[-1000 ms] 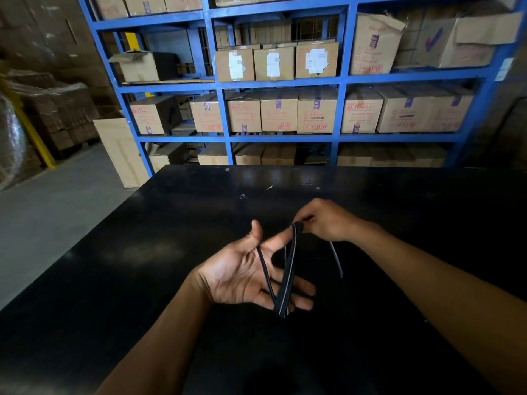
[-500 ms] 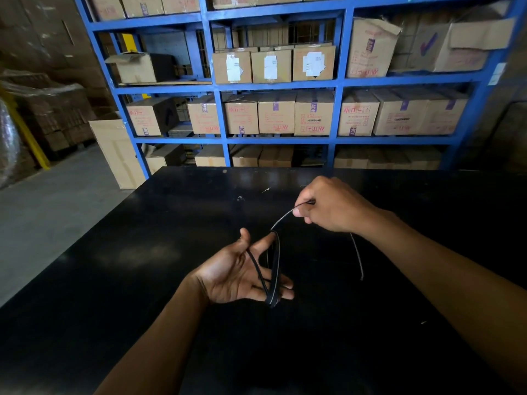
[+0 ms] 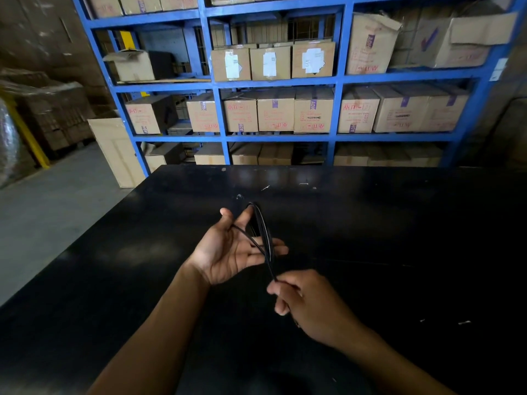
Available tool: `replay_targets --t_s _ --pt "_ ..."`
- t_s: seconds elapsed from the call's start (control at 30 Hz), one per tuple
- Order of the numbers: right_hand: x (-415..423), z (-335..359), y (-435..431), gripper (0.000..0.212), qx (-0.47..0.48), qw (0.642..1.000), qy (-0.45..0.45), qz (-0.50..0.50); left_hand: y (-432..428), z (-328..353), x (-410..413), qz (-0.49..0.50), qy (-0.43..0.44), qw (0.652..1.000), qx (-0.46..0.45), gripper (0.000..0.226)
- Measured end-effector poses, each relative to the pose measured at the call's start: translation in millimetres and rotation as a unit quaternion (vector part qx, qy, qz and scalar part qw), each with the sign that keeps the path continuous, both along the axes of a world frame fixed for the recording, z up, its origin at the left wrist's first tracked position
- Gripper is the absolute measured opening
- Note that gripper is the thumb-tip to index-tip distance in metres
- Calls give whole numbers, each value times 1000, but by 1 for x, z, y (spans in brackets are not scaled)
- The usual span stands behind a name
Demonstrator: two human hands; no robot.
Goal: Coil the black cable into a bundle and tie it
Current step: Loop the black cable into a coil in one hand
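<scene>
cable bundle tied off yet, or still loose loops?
Loose, not tied. The black cable loops around the open left hand; one strand runs to the right hand, which pinches it. No wrap across the loops.

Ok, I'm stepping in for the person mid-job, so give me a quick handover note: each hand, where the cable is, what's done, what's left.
Left hand: palm up and open above the black table, fingers spread as a former, with the black cable looped around them in several turns.
Right hand: pinching the cable's free run just below the loops, nearer the body.
Done: several turns wound.
Left: wind in whatever tail remains (it cannot be made out against the dark table), then tie the bundle. No tie shows yet.
</scene>
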State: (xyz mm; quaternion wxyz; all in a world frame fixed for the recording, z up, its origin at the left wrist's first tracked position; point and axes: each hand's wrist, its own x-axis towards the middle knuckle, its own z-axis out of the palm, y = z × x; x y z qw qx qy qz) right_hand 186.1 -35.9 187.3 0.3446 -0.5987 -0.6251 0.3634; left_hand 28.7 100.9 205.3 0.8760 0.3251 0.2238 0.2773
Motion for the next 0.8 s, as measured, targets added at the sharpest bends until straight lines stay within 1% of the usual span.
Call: replay_targets --t_s 0.07,0.17,0.23,0.3,0.37,0.47,0.5,0.57,0.63,0.7,0.8 --pt "1 -11 1 24 -6 999 36 6 -2 2 1 -20 -29 999 -3 69" --pt "8 -22 5 20 -20 997 59 37 -8 5 1 -77 -79 994 -4 69" --pt "19 -22 11 17 -19 996 59 58 -14 6 -1 -125 -104 987 -3 68" --pt "32 -18 19 13 -14 996 44 74 -18 6 -3 -165 -108 980 15 67" --pt "44 -13 26 9 -33 994 54 84 -21 4 -5 -185 -92 978 39 66" --pt "58 -4 35 10 -92 989 72 88 -25 -1 -7 -190 -39 978 77 66" --pt "61 -2 37 13 -108 987 84 82 -26 -3 -7 -190 -22 978 88 67" --pt "65 0 39 18 -129 980 140 60 -26 -6 -6 -195 4 975 105 70" --pt "65 -2 39 13 -139 968 205 33 -27 -8 -3 -200 8 974 103 73" --pt "60 -4 37 8 -143 957 252 3 -27 -10 0 -190 6 978 85 77" --pt "49 -8 33 9 -136 940 307 -59 -28 -14 6 -122 31 991 44 82"
